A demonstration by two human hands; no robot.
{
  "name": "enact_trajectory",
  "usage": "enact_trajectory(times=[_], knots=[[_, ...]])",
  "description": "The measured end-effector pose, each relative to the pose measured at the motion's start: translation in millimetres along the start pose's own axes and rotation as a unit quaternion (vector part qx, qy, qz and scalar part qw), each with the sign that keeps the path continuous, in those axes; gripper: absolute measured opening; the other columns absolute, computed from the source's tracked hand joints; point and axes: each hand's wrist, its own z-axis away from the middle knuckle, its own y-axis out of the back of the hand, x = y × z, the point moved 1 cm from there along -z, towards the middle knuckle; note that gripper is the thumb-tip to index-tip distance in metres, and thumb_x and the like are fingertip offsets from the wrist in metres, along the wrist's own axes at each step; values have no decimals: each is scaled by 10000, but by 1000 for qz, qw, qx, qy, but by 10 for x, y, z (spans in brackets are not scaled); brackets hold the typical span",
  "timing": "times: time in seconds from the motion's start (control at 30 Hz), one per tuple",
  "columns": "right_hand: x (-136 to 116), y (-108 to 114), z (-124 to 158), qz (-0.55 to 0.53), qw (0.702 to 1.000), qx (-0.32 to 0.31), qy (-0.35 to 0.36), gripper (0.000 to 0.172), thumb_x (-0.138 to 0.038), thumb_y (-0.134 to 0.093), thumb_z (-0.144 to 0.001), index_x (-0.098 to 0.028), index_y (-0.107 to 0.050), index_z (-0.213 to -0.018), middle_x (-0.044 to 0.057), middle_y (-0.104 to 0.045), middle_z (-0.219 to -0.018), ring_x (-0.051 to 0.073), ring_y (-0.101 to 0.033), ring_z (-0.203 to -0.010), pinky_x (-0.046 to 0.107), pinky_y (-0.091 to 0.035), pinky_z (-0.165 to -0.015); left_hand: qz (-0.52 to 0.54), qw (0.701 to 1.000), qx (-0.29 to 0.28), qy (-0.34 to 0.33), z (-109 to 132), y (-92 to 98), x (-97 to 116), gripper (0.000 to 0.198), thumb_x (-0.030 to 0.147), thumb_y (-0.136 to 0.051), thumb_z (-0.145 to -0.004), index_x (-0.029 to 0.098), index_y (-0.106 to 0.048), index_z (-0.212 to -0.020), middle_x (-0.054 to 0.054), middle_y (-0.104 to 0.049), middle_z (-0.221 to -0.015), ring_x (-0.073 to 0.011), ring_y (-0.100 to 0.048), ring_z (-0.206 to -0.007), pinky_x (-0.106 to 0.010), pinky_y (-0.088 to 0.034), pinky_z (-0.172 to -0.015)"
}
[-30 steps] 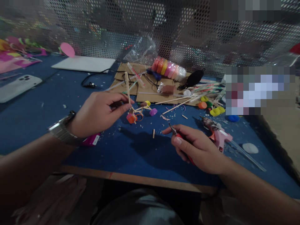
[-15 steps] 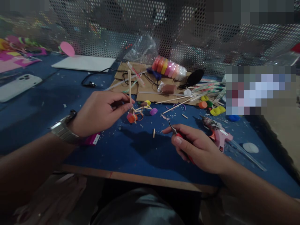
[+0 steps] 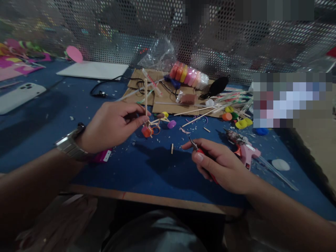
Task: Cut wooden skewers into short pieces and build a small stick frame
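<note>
My left hand (image 3: 118, 122) pinches a thin wooden stick (image 3: 146, 98) that stands upright between thumb and fingers. At its lower end the stick meets a small frame of wooden pieces with an orange part (image 3: 147, 131) on it. Held in my right hand (image 3: 217, 162) are small red-handled pliers (image 3: 195, 145), their dark tip pointing up and left. Whether the jaws are apart cannot be made out. Between both hands a short cut piece of stick (image 3: 172, 148) lies on the blue table. A purple clay disc (image 3: 172, 124) sits just beyond the frame.
A pink glue gun (image 3: 246, 154) with a clear glue stick lies right of my right hand. Behind are cardboard (image 3: 168, 106), wrapped coloured clay (image 3: 187, 75) and loose sticks. A phone (image 3: 22, 96) and a white board (image 3: 93, 70) are at left. The table edge (image 3: 147, 200) runs in front.
</note>
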Motion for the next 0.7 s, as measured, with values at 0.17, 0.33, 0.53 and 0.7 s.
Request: enact_trajectory(times=[0.17, 0.33, 0.53, 0.7], knots=[[13, 8, 8, 4, 1000, -1, 7, 479, -547, -589, -1108, -145, -649, -1361, -76, -548, -630, 71, -504, -492, 177, -393, -448, 8, 1000, 21, 0, 12, 19, 14, 286, 397, -675, -1053, 165, -824, -1126, -56, -842, -1082, -177, -747, -923, -290, -488, -819], [47, 4, 3, -9, 1000, 1, 11, 458, -557, -587, -1109, -174, -662, -1348, -74, -532, -665, 67, -512, -515, 175, -401, -461, 100, 991, 73, 47, 92, 95, 114, 260, 404, -726, -1011, 179, -831, -1086, -28, -845, -1093, -164, -751, -951, -256, -534, -833], [93, 1, 9, -54, 998, 0, 33, 422, -531, -595, -1114, -219, -651, -1392, -63, -530, -737, 62, -513, -547, 176, -387, -473, 283, 958, 36, 13, 183, 105, 437, 92, 254, -803, -929, 188, -817, -992, -19, -841, -899, -125, -755, -740, -195, -586, -653], [107, -35, 40, -138, 988, -16, 74, 460, -547, -559, -1122, -243, -598, -1465, -44, -528, -783, 96, -513, -590, 210, -418, -498, 264, 961, 59, -54, 141, -2, 602, 109, 283, -847, -922, 205, -793, -974, -17, -847, -947, -135, -778, -787, -201, -589, -660]])
